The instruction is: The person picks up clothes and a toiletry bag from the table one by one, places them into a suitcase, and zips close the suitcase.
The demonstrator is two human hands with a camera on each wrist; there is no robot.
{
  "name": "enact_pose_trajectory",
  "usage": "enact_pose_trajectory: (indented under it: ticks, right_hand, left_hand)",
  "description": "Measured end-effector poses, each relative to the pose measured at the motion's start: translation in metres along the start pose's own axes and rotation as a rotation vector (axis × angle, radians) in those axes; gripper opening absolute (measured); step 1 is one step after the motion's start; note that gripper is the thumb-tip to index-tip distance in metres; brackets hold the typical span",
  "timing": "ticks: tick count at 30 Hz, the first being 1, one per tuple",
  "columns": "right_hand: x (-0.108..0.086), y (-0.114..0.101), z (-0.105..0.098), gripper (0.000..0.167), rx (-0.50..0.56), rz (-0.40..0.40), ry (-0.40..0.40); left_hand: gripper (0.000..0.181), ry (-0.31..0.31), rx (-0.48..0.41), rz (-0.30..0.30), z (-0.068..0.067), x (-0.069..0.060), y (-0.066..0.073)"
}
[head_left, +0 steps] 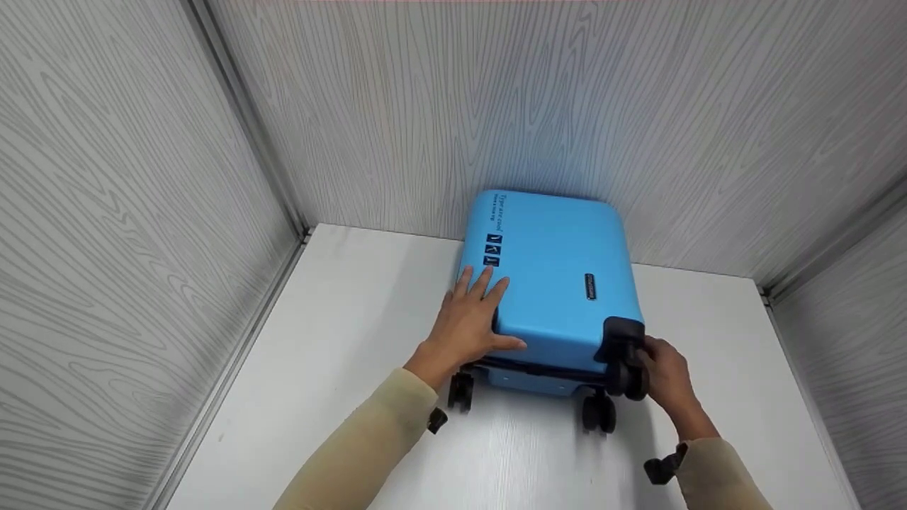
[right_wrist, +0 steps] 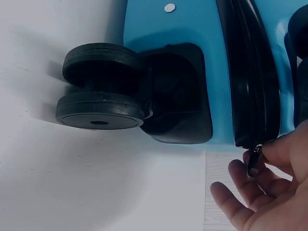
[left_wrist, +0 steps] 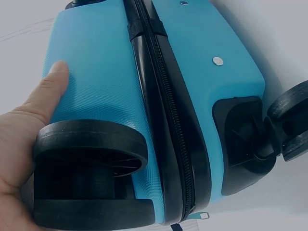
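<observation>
A light blue suitcase (head_left: pixel 560 241) lies on its side on the white surface, its wheeled end towards me. My left hand (head_left: pixel 464 326) rests on its near left edge with spread fingers, the thumb (left_wrist: pixel 50 86) lying against the end panel. At the near right corner, my right hand (head_left: pixel 669 372) reaches beside a black wheel (head_left: pixel 627 382). In the right wrist view its thumb and forefinger pinch a small dark zipper pull (right_wrist: pixel 252 166) at the corner of the black zipper band (right_wrist: pixel 255 86). The zipper (left_wrist: pixel 168 91) along the wheeled end looks closed.
A grey wood-grain panel (head_left: pixel 397 113) stands behind the suitcase, close to its far end. Side panels (head_left: pixel 106 234) rise left and right of the white surface (head_left: pixel 326 326). Black double wheels (right_wrist: pixel 98 110) stick out from the suitcase's near corners. Each wrist carries a small black device (head_left: pixel 662 469).
</observation>
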State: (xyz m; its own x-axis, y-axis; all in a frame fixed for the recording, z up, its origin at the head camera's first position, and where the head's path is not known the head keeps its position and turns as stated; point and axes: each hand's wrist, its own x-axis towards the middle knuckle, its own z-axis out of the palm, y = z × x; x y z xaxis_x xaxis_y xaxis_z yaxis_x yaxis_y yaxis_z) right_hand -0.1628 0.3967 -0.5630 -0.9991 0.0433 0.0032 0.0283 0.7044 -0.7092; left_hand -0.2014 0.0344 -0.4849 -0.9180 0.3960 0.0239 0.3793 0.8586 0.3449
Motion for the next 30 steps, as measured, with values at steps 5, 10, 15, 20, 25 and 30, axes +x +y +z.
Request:
enact_pose_trajectory:
  ticks: [5, 10, 15, 20, 25, 30]
  right_hand:
    - [0.0009, 0.0016, 0.0005, 0.035, -0.002, 0.007, 0.037]
    - [0.0018, 0.0036, 0.0022, 0.032, 0.005, -0.010, 0.021]
    - [0.0019, 0.0047, 0.0015, 0.032, -0.009, -0.021, 0.004]
    - [0.0021, 0.0056, 0.0013, 0.032, -0.025, -0.022, 0.012]
    - [0.0024, 0.0062, 0.0017, 0.028, -0.084, -0.050, 0.031]
    - [0.0017, 0.0046, 0.0017, 0.020, -0.146, -0.122, 0.060]
  left_hand:
    - [0.116, -0.001, 0.004, 0.001, 0.0005, 0.0000, 0.0000]
    - [0.115, 0.001, 0.005, 0.006, 0.0018, -0.0003, -0.0002]
    - [0.116, -0.001, 0.009, 0.003, 0.0026, -0.0009, -0.0010]
    - [0.116, -0.004, 0.005, -0.004, 0.0026, -0.0008, -0.0009]
    - [0.116, 0.004, 0.005, -0.001, 0.0014, -0.0009, -0.0002]
    - [0.115, 0.017, 0.001, 0.008, 0.0006, -0.0011, -0.0003]
